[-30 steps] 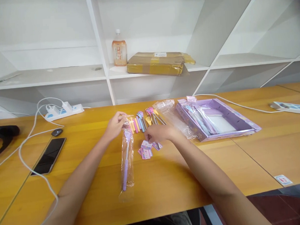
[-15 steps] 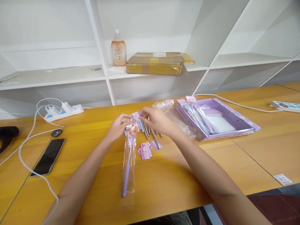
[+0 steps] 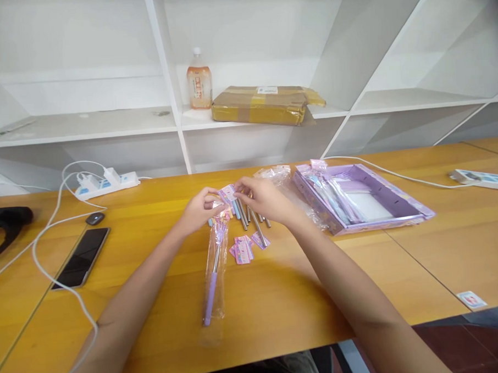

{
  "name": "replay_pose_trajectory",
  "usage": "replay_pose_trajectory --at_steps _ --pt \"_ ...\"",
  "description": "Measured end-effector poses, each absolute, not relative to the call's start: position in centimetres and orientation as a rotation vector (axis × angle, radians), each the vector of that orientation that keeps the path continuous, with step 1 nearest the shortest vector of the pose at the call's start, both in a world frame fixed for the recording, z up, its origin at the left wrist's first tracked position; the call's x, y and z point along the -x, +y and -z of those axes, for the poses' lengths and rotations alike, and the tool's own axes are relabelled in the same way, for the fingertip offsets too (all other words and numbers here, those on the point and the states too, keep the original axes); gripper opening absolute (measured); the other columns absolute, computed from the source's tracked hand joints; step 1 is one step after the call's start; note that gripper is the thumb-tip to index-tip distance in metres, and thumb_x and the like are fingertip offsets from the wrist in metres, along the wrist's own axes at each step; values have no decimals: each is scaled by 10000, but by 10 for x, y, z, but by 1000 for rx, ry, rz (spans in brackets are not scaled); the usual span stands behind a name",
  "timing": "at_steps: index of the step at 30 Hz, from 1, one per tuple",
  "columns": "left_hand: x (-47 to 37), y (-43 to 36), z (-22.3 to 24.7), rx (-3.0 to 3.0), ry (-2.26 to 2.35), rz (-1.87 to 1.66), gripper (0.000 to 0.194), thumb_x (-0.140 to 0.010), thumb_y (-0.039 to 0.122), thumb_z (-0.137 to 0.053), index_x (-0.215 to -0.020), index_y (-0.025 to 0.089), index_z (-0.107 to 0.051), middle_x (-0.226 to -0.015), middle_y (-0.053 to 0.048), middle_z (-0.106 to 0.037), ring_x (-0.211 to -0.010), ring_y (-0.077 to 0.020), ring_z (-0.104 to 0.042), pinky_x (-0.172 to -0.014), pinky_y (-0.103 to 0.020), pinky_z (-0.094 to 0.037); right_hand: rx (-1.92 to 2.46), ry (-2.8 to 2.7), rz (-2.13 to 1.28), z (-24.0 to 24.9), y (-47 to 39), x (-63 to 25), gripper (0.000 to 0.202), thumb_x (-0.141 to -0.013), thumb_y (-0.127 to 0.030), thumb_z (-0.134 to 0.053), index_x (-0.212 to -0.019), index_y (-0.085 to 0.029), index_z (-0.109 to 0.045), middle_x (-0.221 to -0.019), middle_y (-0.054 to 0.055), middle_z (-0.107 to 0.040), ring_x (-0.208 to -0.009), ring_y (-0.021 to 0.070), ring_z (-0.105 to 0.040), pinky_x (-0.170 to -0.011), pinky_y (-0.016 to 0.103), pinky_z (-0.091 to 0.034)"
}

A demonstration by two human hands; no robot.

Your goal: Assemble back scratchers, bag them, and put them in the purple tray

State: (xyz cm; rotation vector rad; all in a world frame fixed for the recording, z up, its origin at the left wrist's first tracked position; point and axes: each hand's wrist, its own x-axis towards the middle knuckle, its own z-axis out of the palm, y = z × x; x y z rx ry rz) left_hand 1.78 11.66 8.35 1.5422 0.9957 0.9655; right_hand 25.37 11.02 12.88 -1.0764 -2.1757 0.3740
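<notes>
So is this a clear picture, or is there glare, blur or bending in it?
In the head view, glints streak the clear plastic bag around the purple-handled stick; in the same view, print on the small cards is too soft to read, the shelf uprights slant, perhaps from a wide lens, and the top right corner darkens.

- One purple box (image 3: 392, 194)
- Two hands (image 3: 199, 212), left of the box
- One bagged purple backscratcher (image 3: 214, 275), left of it
- One bottle (image 3: 199, 88) and one carton (image 3: 259, 108), behind it, leftward
- One phone (image 3: 84, 257) and one mouse (image 3: 95, 218), far left of it
- Two power strips (image 3: 108, 185), one either side of it
- Cards (image 3: 242, 251) left of it: overlapping, count unclear
</notes>
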Motion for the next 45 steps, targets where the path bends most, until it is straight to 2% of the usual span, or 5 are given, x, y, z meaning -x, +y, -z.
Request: replay_pose_trajectory --at_steps 13,24,31,39,45 --pt "-16 116 -86 -1587 974 -951 488 -782 356 -861 -1143 216 -564 -1050 -66 -797 -896 -213 -766 -765 -328 -572 1055 -2285 -221 -126 110 -251 112 -1025 -179 -606 -1080 -169 -704 -1037 86 -749 -893 205 -668 -853 317 -482" --pt "-16 113 -85 -1663 986 -951 435 -828 342 -829 -1169 232 -583 -1001 -31 -764 -849 -194 -750 -700 -289 -548 1149 -2479 51 -131 103 -251 261 -1106 -260 -531 -1244 -190 -742 -1101 96 -701 -911 203 -651 -750 297 -405" --pt "-18 111 -92 -1671 973 -951 455 -832 387 -828 -1171 220 -573 -903 4 -733 -802 -166 -720 -681 -258 -523 1046 -2477 -11 -130 99 -248 267 -1103 -350 -562 -1258 -204 -724 -1112 95 -692 -893 203 -653 -758 302 -426" --pt "-16 109 -93 -1707 884 -956 470 -896 325 -782 -1294 246 -545 -831 47 -651 -737 -118 -670 -645 -206 -471 1092 -2321 -198 -130 107 -253 143 -1059 -211 -599 -988 -188 -721 -965 63 -746 -867 206 -650 -778 306 -422" --pt "-15 109 -90 -1781 822 -996 364 -914 291 -770 -1241 235 -620 -1104 -48 -725 -924 -173 -718 -796 -286 -567 1129 -2273 -214 -129 108 -253 137 -1047 -213 -606 -956 -184 -704 -944 51 -741 -808 182 -617 -746 293 -399"
